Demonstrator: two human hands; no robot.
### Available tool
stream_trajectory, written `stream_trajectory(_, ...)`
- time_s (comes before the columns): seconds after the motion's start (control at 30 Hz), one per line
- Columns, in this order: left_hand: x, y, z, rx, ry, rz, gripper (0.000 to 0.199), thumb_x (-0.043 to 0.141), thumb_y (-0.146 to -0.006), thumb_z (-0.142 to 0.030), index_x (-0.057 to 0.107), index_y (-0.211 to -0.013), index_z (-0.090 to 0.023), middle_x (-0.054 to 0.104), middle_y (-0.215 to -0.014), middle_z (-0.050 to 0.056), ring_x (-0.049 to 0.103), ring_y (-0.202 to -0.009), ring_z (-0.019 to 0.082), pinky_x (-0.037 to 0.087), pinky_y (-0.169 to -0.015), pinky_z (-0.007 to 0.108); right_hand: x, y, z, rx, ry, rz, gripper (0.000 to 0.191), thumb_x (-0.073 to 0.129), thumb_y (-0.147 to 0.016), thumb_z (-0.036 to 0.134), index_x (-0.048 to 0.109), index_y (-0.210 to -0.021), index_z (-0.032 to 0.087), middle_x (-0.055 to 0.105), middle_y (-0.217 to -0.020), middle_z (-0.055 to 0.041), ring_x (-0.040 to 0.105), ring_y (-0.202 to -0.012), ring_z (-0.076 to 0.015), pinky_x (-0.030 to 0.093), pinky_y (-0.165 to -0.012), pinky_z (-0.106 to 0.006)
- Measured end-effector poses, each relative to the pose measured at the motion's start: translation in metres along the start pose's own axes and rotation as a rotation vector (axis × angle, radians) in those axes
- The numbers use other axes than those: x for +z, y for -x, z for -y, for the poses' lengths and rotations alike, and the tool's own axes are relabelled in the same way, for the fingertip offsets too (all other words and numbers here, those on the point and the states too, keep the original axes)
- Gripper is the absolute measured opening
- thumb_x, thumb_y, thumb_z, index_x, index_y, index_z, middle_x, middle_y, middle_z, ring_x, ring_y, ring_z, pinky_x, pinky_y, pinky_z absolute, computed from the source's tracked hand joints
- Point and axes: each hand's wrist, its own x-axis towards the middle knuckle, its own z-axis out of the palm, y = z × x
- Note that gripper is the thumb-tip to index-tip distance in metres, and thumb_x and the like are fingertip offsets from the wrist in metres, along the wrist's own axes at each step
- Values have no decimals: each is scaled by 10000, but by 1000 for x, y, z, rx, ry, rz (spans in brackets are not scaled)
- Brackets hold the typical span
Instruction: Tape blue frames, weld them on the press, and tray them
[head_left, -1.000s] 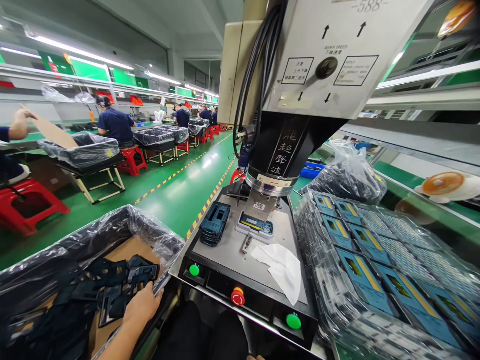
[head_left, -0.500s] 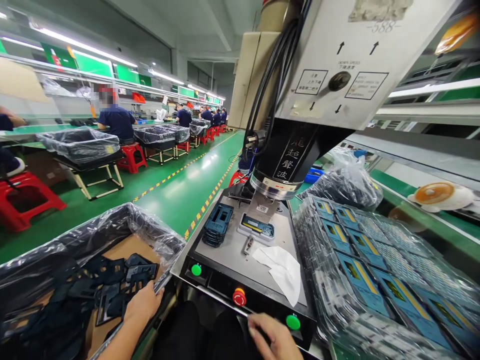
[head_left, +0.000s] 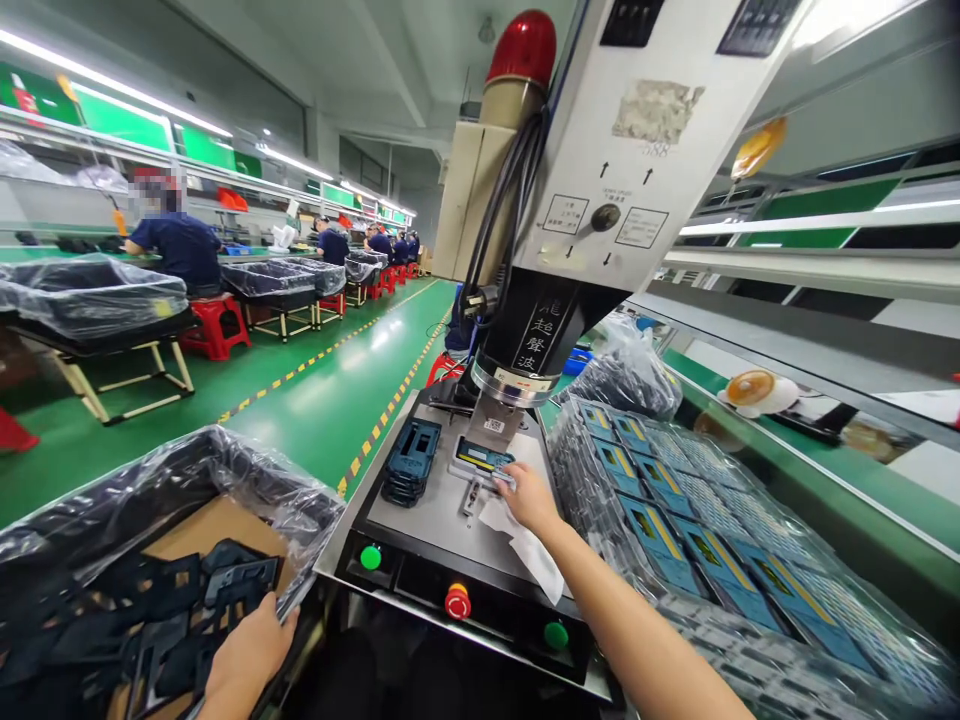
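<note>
My left hand (head_left: 251, 645) is closed over the near rim of a plastic-lined bin (head_left: 319, 545); its fingertips are partly hidden. In the bin lie many loose dark plastic parts (head_left: 161, 585). My right hand (head_left: 529, 497) reaches across the machine's plate, fingers pinched at the right end of a dark teal plastic panel (head_left: 476, 455) with a yellow strip. That panel sits in a white fixture (head_left: 459, 470) under the metal head (head_left: 495, 425) of the press. A stack of similar teal panels (head_left: 411, 462) stands to its left. A white cloth (head_left: 536, 560) lies partly under my right forearm.
Two green buttons (head_left: 370, 558) and a red stop button (head_left: 457, 601) line the machine's front edge. Stacked clear trays (head_left: 600, 490) of teal panels stand at right. The press column (head_left: 585, 200) rises overhead. Co-workers (head_left: 176, 245) sit at a bench far left.
My right hand has moved from beside the right green button up and forward to the panel in the fixture. My left hand stays at the bin's rim. The view has shifted.
</note>
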Motion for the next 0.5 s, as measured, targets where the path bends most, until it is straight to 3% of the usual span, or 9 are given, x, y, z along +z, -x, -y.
stream_trajectory(0.3, -1, 7, -4, 5, 56, -35, 528, 308, -900, -413, 497, -1282, -101, 682, -1104, 233, 655, -1020, 359, 458, -893, 494, 31, -30, 4, -9, 88, 43, 313, 492, -926, 309, 696, -1078, 125, 667, -1109, -133, 605, -1027, -237, 408, -895, -306)
stream_trajectory(0.5, -2, 6, -5, 2, 65, -37, 515, 317, -905, -392, 497, -1287, -96, 679, -1117, 232, 658, -1012, 356, 467, -880, 492, 30, -38, 3, -49, 123, 58, 337, 435, -956, 337, 724, -1035, 184, 680, -1088, -92, 607, -1009, -219, 409, -856, -289)
